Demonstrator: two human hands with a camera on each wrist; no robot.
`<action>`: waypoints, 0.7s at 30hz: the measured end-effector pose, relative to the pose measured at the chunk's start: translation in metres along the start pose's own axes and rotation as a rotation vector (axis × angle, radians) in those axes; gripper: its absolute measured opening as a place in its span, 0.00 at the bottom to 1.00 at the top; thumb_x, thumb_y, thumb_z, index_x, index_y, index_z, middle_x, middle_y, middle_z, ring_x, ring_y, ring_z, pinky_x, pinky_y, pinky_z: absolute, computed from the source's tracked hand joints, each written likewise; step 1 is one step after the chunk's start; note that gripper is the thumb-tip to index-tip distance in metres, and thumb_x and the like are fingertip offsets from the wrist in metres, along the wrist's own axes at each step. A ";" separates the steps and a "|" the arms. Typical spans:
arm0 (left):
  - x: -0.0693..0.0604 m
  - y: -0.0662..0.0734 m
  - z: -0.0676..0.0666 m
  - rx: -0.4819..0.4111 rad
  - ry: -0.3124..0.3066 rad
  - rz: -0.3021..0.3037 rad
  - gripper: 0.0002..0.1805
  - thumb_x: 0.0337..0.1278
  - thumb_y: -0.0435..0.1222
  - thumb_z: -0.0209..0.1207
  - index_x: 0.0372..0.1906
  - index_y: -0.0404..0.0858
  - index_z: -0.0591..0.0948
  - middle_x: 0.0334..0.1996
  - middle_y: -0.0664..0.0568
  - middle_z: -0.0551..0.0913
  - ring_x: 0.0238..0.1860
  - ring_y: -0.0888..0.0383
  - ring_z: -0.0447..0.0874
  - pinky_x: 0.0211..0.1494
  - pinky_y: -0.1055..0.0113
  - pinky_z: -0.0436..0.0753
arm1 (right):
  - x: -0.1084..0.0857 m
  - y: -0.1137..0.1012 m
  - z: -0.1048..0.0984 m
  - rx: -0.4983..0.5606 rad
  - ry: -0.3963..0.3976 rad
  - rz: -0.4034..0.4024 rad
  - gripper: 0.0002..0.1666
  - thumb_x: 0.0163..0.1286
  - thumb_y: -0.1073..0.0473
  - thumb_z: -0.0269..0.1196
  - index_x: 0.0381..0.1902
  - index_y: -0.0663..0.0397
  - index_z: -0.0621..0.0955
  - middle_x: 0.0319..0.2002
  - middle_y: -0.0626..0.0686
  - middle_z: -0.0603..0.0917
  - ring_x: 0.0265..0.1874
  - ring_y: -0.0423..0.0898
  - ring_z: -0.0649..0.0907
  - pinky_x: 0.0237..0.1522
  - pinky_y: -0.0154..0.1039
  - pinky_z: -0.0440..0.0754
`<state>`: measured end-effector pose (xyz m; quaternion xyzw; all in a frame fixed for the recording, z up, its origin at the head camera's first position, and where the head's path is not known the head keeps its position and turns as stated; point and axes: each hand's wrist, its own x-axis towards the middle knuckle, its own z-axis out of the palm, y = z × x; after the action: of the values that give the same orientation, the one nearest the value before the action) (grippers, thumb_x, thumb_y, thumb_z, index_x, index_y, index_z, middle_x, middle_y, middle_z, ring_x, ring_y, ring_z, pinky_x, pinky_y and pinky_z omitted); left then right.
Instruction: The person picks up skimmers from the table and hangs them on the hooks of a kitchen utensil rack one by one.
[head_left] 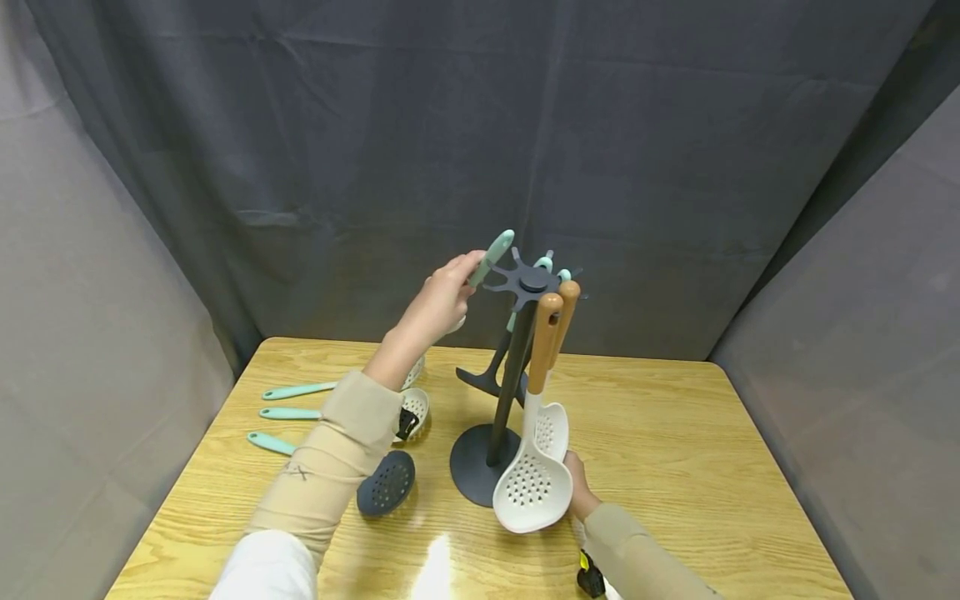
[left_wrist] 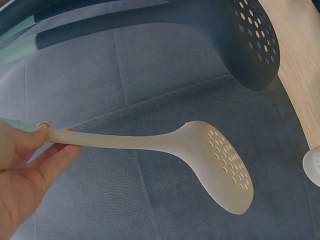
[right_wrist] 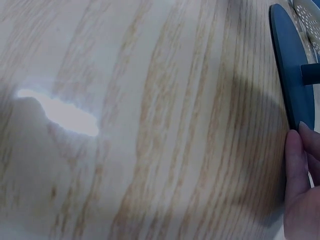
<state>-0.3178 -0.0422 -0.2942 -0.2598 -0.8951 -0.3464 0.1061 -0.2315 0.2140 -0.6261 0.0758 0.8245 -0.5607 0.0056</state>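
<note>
High at the stand's left side, my left hand [head_left: 442, 302] pinches the mint handle [head_left: 495, 257] of a utensil between thumb and fingers. In the left wrist view its white perforated head [left_wrist: 220, 162] hangs free, with the left hand [left_wrist: 32, 170] near the top of its shaft. The handle's tip is beside the arms of the dark stand [head_left: 533, 279]. Low on the right, my right hand [head_left: 581, 487] is partly hidden behind a hanging white skimmer [head_left: 531, 492]. In the right wrist view the right hand [right_wrist: 302, 185] grips the edge of the round base [right_wrist: 292, 70].
Wooden-handled white utensils hang at the stand's front, and dark utensils [head_left: 486, 377] with mint handles hang behind. On the table [head_left: 660, 442], left of the stand, lie mint-handled utensils, one with a dark slotted head [head_left: 386, 483]. A grey curtain [head_left: 375, 167] stands behind.
</note>
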 end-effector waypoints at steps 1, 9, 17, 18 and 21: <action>0.001 0.000 0.001 0.001 -0.005 0.003 0.25 0.59 0.23 0.51 0.60 0.43 0.67 0.50 0.46 0.75 0.50 0.50 0.77 0.47 0.56 0.76 | -0.001 -0.001 0.000 0.003 0.002 0.003 0.15 0.58 0.71 0.54 0.44 0.72 0.77 0.39 0.65 0.82 0.33 0.41 0.81 0.40 0.35 0.79; 0.003 0.004 0.005 0.004 -0.037 0.034 0.25 0.58 0.22 0.51 0.60 0.41 0.68 0.49 0.46 0.76 0.51 0.50 0.76 0.47 0.57 0.76 | -0.002 -0.002 0.000 0.004 -0.007 0.003 0.15 0.59 0.71 0.54 0.44 0.73 0.77 0.40 0.65 0.82 0.35 0.42 0.81 0.41 0.35 0.79; 0.001 0.002 0.006 0.002 -0.047 0.062 0.19 0.59 0.23 0.50 0.55 0.39 0.71 0.44 0.47 0.76 0.42 0.52 0.76 0.42 0.60 0.74 | 0.001 0.002 0.000 -0.013 -0.015 -0.011 0.15 0.59 0.71 0.54 0.44 0.72 0.77 0.39 0.65 0.82 0.36 0.47 0.81 0.41 0.36 0.79; 0.001 0.002 0.007 0.002 -0.050 0.063 0.19 0.59 0.23 0.50 0.54 0.39 0.71 0.44 0.47 0.76 0.42 0.52 0.76 0.42 0.60 0.74 | 0.001 0.001 0.000 -0.015 -0.013 -0.010 0.15 0.59 0.71 0.53 0.44 0.73 0.77 0.39 0.65 0.82 0.35 0.46 0.81 0.41 0.36 0.79; 0.000 0.002 0.009 -0.003 -0.051 0.069 0.18 0.59 0.22 0.50 0.53 0.39 0.72 0.45 0.47 0.77 0.44 0.52 0.76 0.43 0.60 0.75 | -0.001 -0.002 0.000 -0.002 -0.004 0.001 0.15 0.59 0.70 0.54 0.44 0.72 0.77 0.39 0.64 0.82 0.34 0.41 0.81 0.40 0.35 0.79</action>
<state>-0.3170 -0.0350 -0.2997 -0.2994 -0.8875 -0.3373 0.0947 -0.2308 0.2134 -0.6236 0.0750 0.8252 -0.5598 0.0077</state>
